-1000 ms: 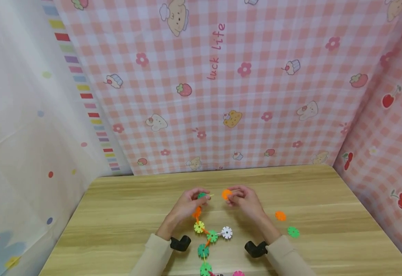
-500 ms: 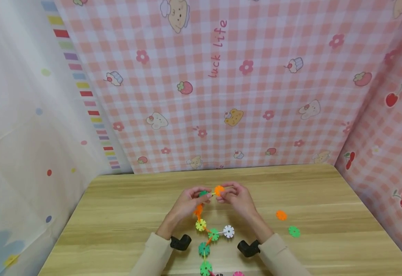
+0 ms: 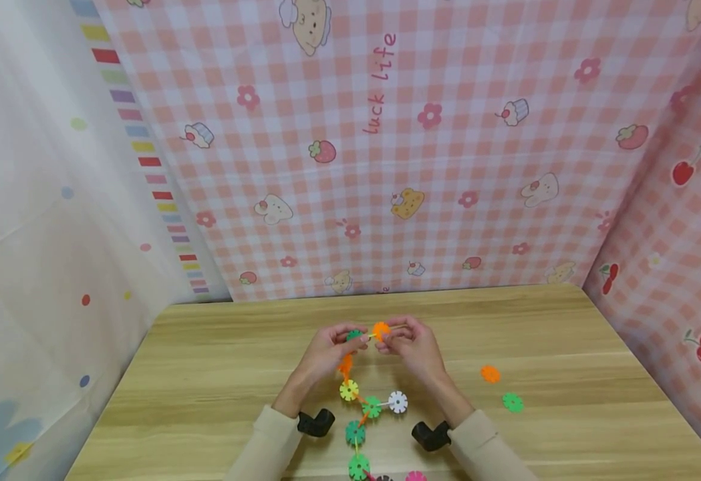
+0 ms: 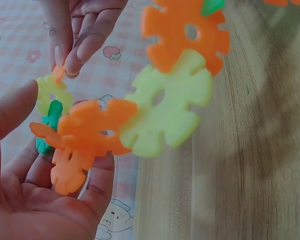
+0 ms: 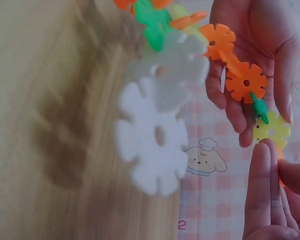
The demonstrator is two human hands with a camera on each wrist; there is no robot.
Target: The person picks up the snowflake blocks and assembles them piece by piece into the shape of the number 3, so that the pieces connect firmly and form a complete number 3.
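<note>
My left hand (image 3: 326, 353) pinches a yellow notched snowflake disc (image 4: 54, 96) near the upper end of a linked chain. Next to it in the chain is a green disc (image 3: 354, 335), then orange discs (image 4: 97, 125) over the left palm. My right hand (image 3: 415, 349) pinches an orange snowflake disc (image 3: 380, 331) by its edge. That disc meets the yellow one edge to edge; how deep the slots engage is hard to see. Farther down, the chain runs through another yellow disc (image 3: 349, 390) and a green one (image 3: 371, 407), with a white disc (image 3: 397, 402) branching off.
A loose orange disc (image 3: 490, 374) and a loose green disc (image 3: 512, 403) lie on the wooden table (image 3: 585, 374) right of the hands. The chain's lower part, with a green disc (image 3: 359, 467), reaches the view's bottom edge. A pink disc (image 3: 415, 476) shows there too.
My right hand has moved left with the orange disc, from apart to touching the yellow disc in my left hand. The left hand has hardly moved.
</note>
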